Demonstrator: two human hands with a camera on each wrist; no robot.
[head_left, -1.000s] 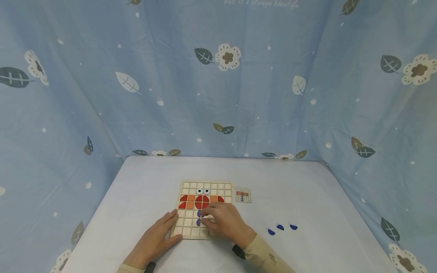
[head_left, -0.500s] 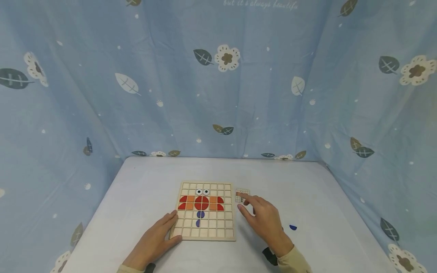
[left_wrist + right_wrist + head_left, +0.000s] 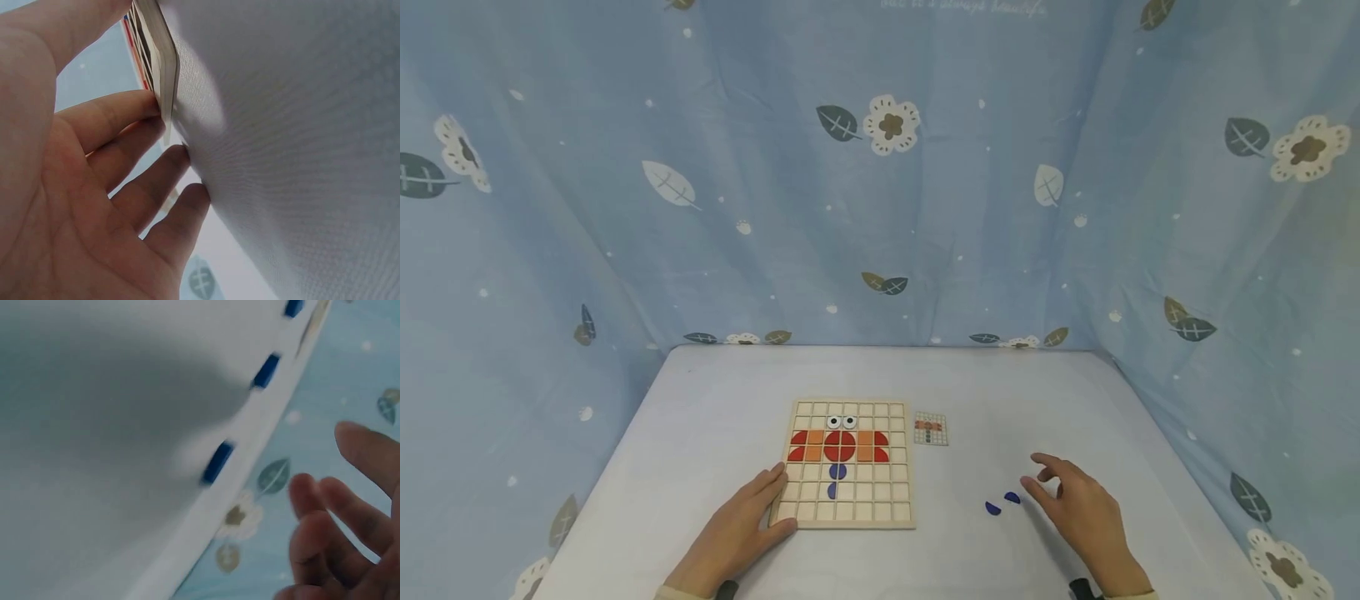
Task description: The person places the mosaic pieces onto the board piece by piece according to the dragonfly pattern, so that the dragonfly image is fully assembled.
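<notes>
A square wooden grid board (image 3: pixel 874 492) lies on the table, bearing red, orange and blue pieces and two eye tiles. My left hand (image 3: pixel 737 523) rests against its near left corner, fingers fairly straight along the side and thumb at the front edge. In the left wrist view the fingertips (image 3: pixel 147 103) touch the board's edge (image 3: pixel 167 75). To the right, my right hand (image 3: pixel 1082 508) hovers with parted, loosely bent fingers and holds nothing. Two blue half-circle pieces (image 3: pixel 1012 497) lie left of it; the right wrist view shows a third half-circle piece (image 3: pixel 219 461), which the hand hides in the head view.
A small pattern card (image 3: pixel 931 428) lies just right of the board. The white-covered table (image 3: pixel 985 383) ends at a blue curtain (image 3: pixel 775 208) with leaves and flowers, which surrounds it at the back and sides.
My right hand has let go of a blue half-circle piece on the board, which now forms a circle there, and has moved right past the card to the loose pieces. The left hand stays put.
</notes>
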